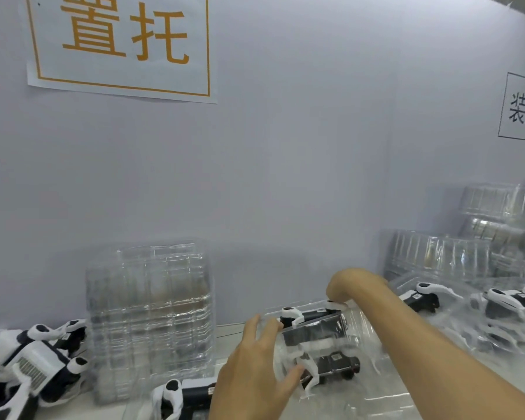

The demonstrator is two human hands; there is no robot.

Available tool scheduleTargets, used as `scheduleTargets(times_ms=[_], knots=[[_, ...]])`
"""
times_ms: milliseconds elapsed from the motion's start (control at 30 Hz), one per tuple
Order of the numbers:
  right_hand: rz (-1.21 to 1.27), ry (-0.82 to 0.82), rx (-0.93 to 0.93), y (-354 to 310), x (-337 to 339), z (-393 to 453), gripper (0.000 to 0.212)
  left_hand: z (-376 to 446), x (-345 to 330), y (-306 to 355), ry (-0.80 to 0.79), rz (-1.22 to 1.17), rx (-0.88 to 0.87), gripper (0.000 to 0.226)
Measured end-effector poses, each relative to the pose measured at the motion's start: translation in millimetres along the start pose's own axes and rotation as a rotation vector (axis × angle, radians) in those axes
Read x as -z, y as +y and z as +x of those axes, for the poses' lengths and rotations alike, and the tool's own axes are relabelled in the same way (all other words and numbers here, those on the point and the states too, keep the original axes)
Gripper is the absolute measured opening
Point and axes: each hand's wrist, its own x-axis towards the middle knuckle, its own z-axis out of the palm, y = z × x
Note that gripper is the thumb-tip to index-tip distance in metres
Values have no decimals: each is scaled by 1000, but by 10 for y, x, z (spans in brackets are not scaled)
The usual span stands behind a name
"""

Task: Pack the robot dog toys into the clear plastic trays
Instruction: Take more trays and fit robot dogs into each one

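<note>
A black-and-white robot dog toy point(319, 344) sits in a clear plastic tray point(358, 353) at centre, the left hand point(255, 371) gripping its edge, the right hand point(343, 286) bent onto it. Packed trays point(497, 313) lie at three o'clock; loose dogs point(31, 362) wait at nine beside stacked empty trays point(149, 316).

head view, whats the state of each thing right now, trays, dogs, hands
tray in hand: lifted and tilted, a robot dog inside
left hand: holds the tray's near edge
right hand: bent down on the tray's far end
tray stack: upright, empty
packed trays: lying flat, dogs inside
loose dogs: piled, unpacked
</note>
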Motion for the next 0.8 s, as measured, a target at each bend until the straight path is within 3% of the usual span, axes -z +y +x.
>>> scheduleTargets(times_ms=[333,433,567,700,800], knots=[[129,148,-47,244,-1,-127,45,-33,34,44,-6,19,0,55],[181,270,-71,174,-1,-297,43,-52,62,60,-31,11,-5,58],[301,430,195,-97,-62,-660,36,-54,109,56,-76,0,-10,64],[371,309,441,-360,-409,-1016,40,-73,360,-26,-93,-171,43,77],[388,394,427,-394,-593,-1104,39,-127,704,-263,60,-85,235,46]])
